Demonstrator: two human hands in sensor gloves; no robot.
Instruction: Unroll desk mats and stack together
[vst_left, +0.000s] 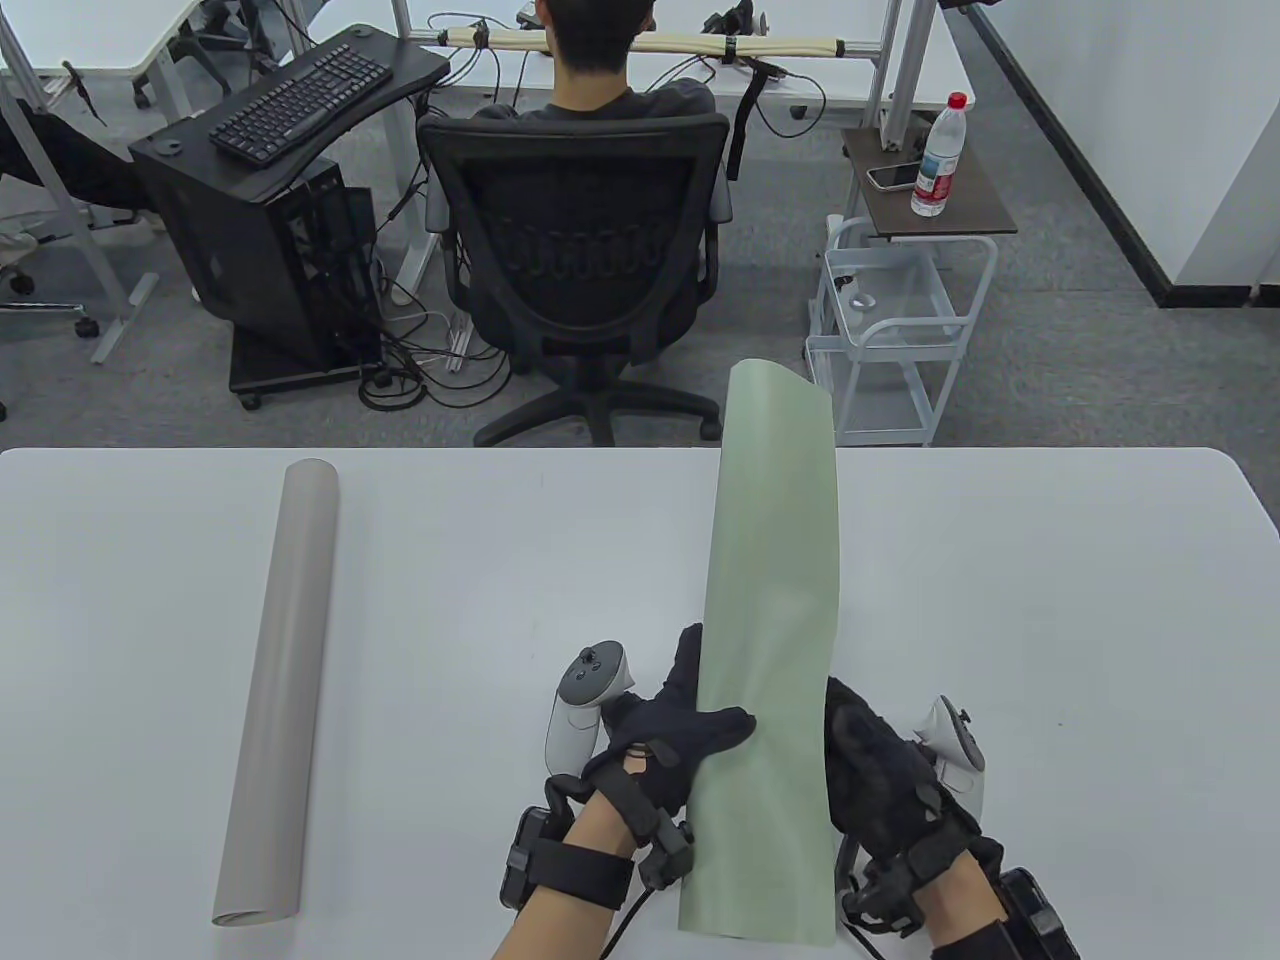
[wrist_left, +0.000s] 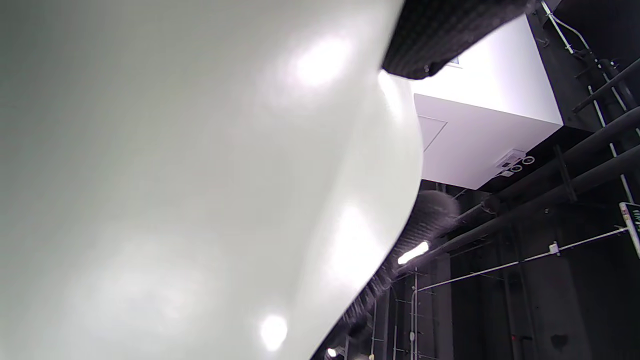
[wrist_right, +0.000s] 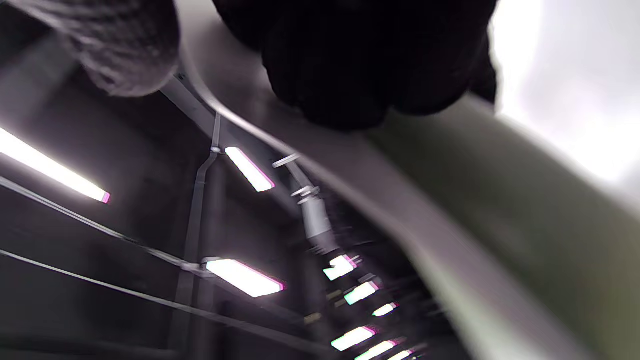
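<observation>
Pale green desk mat (vst_left: 770, 640), loosely rolled into a wide, flattened tube, held up off the white table (vst_left: 1050, 640) at the near centre-right, far end reaching past the table's far edge, near end open and slightly curled at the near edge. Matte, faintly textured surface in the table view; glossy with bright light spots in the left wrist view (wrist_left: 200, 175), filling most of that frame. Left hand (vst_left: 670, 740) gripping the roll from the left, thumb laid across its front, fingers behind it. Right hand (vst_left: 880, 770) against the roll's right side, fingers hidden behind the mat; dark curled fingertips (wrist_right: 340, 75) pressed to the mat's edge in the blurred right wrist view, so apparently gripping too.

Second mat, a beige-grey desk mat (vst_left: 275, 690), tightly rolled into a narrow tube, lying flat on the left part of the table, well apart from the hands, running near to far with a slight lean to the right.

Beyond the table: white wire trolley (vst_left: 880, 330) with a small object on its upper shelf, too small to identify. Small brown side table (vst_left: 960, 210) with a water bottle (vst_left: 940, 155) standing upright and a phone (vst_left: 893, 177) lying just beside it.
</observation>
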